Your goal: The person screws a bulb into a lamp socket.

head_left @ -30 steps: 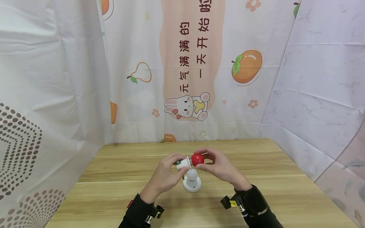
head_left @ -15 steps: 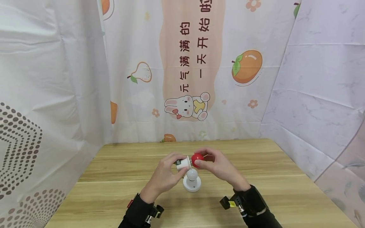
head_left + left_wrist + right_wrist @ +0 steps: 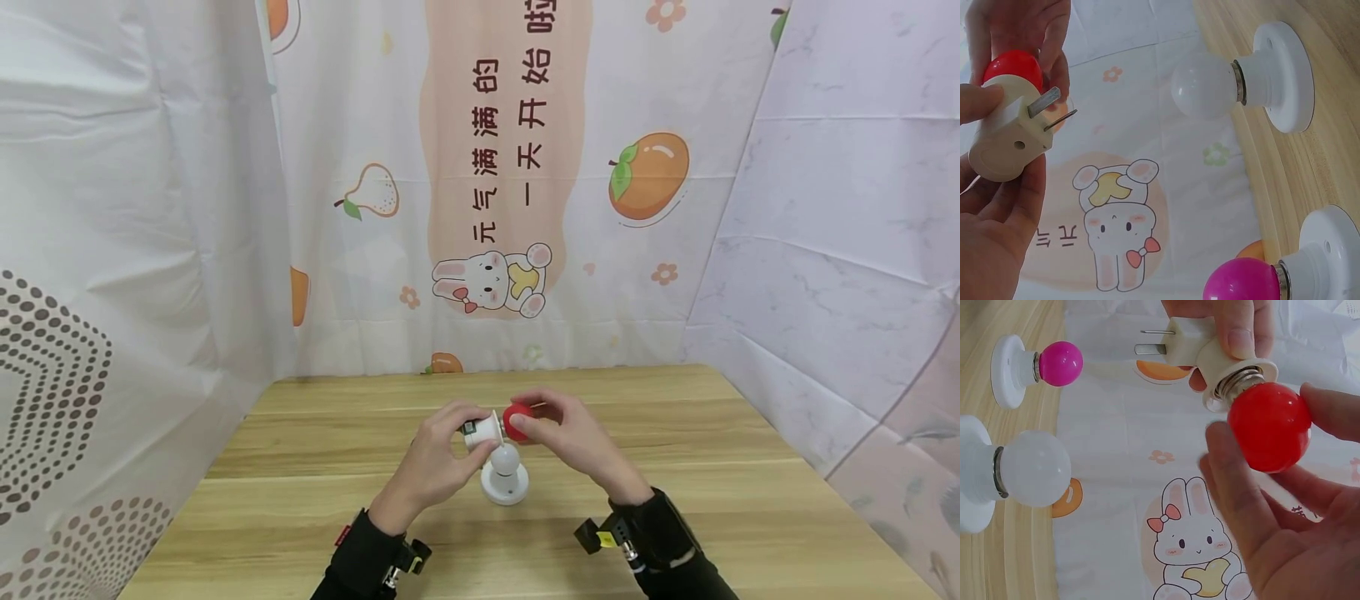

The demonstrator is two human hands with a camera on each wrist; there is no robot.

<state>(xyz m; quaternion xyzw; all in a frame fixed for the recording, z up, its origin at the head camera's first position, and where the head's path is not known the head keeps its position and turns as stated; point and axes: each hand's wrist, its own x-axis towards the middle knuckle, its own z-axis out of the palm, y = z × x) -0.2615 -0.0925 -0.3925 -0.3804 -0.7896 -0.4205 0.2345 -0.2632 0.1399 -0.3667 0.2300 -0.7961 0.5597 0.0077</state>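
In the head view my left hand (image 3: pixel 435 467) grips a white plug-in lamp socket (image 3: pixel 482 431) between thumb and fingers, its mouth facing right. Two metal prongs stick out of the socket's plug end in the left wrist view. My right hand (image 3: pixel 581 439) pinches a red light bulb (image 3: pixel 1272 428) between thumb and fingers. The bulb's silvery screw base (image 3: pixel 1238 384) sits partly inside the socket's mouth, with some thread still showing. Both things are held up above the table.
Below the hands, a white bulb (image 3: pixel 505 459) stands in a round white lamp holder (image 3: pixel 505 493) on the wooden table (image 3: pixel 637 533). A pink bulb (image 3: pixel 1061 364) in a similar holder (image 3: pixel 1009 372) shows in both wrist views. A printed curtain (image 3: pixel 360 275) hangs behind.
My right thumb has moved across the front of the red bulb, and the right wrist has shifted slightly left. The left hand and the socket stay in place.
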